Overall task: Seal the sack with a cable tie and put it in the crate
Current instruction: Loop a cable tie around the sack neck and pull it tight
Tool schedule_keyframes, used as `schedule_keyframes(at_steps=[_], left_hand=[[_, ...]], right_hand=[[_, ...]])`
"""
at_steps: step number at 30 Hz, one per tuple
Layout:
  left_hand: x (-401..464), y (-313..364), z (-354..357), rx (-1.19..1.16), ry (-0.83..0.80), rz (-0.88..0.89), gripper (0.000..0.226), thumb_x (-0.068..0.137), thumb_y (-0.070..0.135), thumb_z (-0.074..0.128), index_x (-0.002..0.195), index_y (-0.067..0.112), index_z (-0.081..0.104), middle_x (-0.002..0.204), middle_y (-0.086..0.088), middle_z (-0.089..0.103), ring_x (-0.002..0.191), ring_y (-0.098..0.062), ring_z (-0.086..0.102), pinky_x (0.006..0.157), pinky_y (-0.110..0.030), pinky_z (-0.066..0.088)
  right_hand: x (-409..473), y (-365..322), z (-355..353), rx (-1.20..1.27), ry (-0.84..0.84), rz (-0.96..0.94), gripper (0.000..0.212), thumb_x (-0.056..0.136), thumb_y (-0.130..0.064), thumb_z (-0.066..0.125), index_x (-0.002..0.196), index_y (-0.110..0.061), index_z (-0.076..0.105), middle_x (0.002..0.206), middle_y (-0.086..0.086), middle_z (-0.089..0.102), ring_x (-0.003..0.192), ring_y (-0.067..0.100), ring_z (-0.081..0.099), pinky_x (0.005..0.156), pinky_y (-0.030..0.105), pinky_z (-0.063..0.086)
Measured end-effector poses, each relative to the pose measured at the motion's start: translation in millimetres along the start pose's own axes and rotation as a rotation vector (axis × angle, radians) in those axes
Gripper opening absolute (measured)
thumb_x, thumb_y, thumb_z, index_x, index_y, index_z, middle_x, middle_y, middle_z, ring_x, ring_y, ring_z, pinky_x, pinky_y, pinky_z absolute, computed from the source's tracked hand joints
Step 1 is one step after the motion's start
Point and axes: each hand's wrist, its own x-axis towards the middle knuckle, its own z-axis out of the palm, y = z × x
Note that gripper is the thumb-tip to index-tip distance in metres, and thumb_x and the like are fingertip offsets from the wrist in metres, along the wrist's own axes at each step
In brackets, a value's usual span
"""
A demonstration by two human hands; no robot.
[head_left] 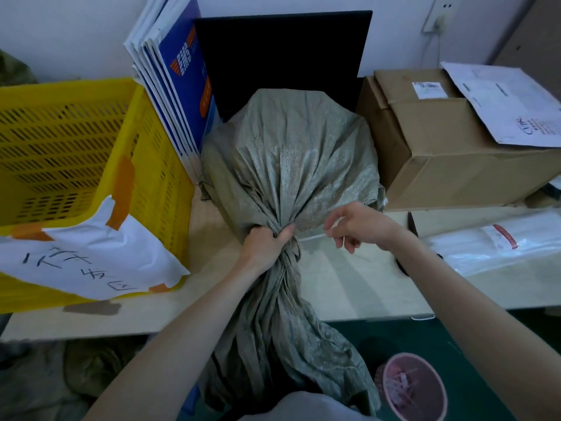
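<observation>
A grey-green woven sack (288,159) lies on the table, its bulging body toward the wall and its loose mouth hanging over the front edge. My left hand (267,247) squeezes the twisted neck of the sack tight. A thin white cable tie (312,237) runs from the neck to the right, and my right hand (358,226) pinches its free end. The yellow slatted crate (91,165) stands on the table to the left of the sack, with a white handwritten paper taped to its front.
A cardboard box (449,147) with papers on top sits right of the sack. A clear bag of white cable ties (498,241) lies at the right. Flat blue-and-white cartons (173,74) and a black panel (282,56) lean against the wall. A pink bin (413,387) stands on the floor.
</observation>
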Motion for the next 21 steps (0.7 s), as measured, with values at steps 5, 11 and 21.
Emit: schedule_keyframes(at_steps=[5,11,21], left_hand=[[-10,-2,-6,-0.217,0.029,-0.001,0.060,0.092,0.054,0.047,0.049,0.013,0.042,0.041,0.007,0.043,0.037,-0.005,0.044,0.048,-0.025,0.037],[-17,-18,-8,-0.489,-0.022,-0.200,0.063,0.089,0.067,0.037,0.102,0.012,0.064,0.100,-0.001,0.064,0.096,-0.018,0.059,0.084,-0.031,0.041],[-28,-2,-3,-1.165,0.018,-0.493,0.027,0.089,0.006,0.036,0.068,0.008,0.052,0.055,-0.005,0.060,0.064,-0.022,0.052,0.060,-0.029,0.042]], right_hand=[[-16,-29,-20,0.001,0.005,-0.065,0.010,0.087,-0.005,0.061,0.096,-0.002,0.063,0.064,0.010,0.063,0.044,0.016,0.051,0.045,0.025,0.038],[-24,-59,-41,-0.106,0.017,-0.122,0.007,0.086,-0.002,0.062,0.092,0.000,0.066,0.065,0.010,0.063,0.046,0.014,0.051,0.047,0.023,0.042],[0,-51,-25,-0.291,-0.018,-0.028,0.010,0.086,0.001,0.059,0.096,0.003,0.063,0.073,0.015,0.066,0.045,0.012,0.054,0.045,0.019,0.046]])
